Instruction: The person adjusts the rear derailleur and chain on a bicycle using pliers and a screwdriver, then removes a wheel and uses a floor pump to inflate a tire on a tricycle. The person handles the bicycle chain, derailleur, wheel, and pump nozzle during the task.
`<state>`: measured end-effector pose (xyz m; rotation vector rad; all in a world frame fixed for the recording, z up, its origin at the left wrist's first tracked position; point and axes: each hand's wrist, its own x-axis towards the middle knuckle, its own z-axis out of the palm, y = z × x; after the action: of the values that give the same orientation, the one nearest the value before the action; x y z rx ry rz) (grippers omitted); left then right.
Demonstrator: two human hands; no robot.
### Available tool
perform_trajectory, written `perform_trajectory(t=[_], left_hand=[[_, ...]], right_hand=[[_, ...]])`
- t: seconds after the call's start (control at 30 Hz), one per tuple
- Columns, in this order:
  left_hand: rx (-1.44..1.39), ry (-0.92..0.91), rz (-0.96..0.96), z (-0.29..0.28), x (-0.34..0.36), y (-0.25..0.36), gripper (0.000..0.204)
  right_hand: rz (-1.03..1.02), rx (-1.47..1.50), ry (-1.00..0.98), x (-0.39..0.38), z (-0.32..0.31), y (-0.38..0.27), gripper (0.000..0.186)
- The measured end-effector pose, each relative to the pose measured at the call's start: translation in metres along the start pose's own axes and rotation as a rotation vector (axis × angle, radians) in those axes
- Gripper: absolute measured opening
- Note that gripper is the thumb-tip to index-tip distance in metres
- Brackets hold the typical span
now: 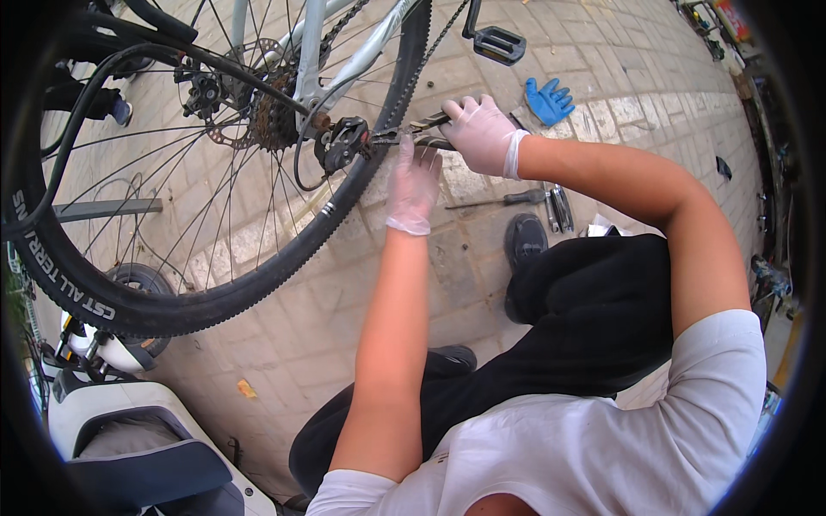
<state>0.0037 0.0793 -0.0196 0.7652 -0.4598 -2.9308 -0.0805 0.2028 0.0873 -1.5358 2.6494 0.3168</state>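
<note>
Gloved right hand [480, 131] fingers close around the handles of pliers [411, 131], whose tip meets the rear derailleur [342, 144]. Just below the tool, the gloved left hand [413, 185] hangs loosely open, fingertips touching it, beside the bicycle's rear wheel [129, 292].

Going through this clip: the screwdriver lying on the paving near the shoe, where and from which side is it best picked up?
Probably by the dark handle, the thick end at the right of the screwdriver, nearest the small metal tools. It lies flat and almost level across the paving, thin shaft pointing left, so coming from above with fingers across the handle looks easiest.
</note>
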Motion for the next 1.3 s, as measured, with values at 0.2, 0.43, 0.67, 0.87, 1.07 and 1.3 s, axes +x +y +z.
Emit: perform_trajectory(t=[0.2, 0.43, 0.67, 0.87, 1.07, 1.3], left_hand=[[-0.289, -0.037, 0.045, 0.028, 0.023, -0.003, 0.023], [-0.337, -0.07, 0.1, 0.033, 0.035, -0.005, 0.021], [-0.331, 0.17, 0.116, 0.05, 0.04, 0.001, 0.03], [-0.305, 0.054, 0.2, 0.052, 0.027, -0.004, 0.029], [-0.418, 0.041, 0.154, 0.056, 0.037, -0.012, 0.027], [-0.492, -0.058, 0.18, 0.055, 0.034, -0.014, 0.029]], right_hand=[[0.005, -0.086, 0.008, 0.002, -0.007, -0.011, 0.018], [0.043, -0.08, -0.05, 0.005, -0.007, -0.017, 0.02], [0.071, -0.053, 0.109, -0.005, -0.002, -0.001, 0.019], [0.064, 0.114, 0.057, -0.008, 0.006, 0.016, 0.019], [0.111, 0.044, 0.135, -0.005, 0.012, 0.004, 0.013], [0.086, 0.08, 0.043, 0.003, 0.006, 0.011, 0.013]])
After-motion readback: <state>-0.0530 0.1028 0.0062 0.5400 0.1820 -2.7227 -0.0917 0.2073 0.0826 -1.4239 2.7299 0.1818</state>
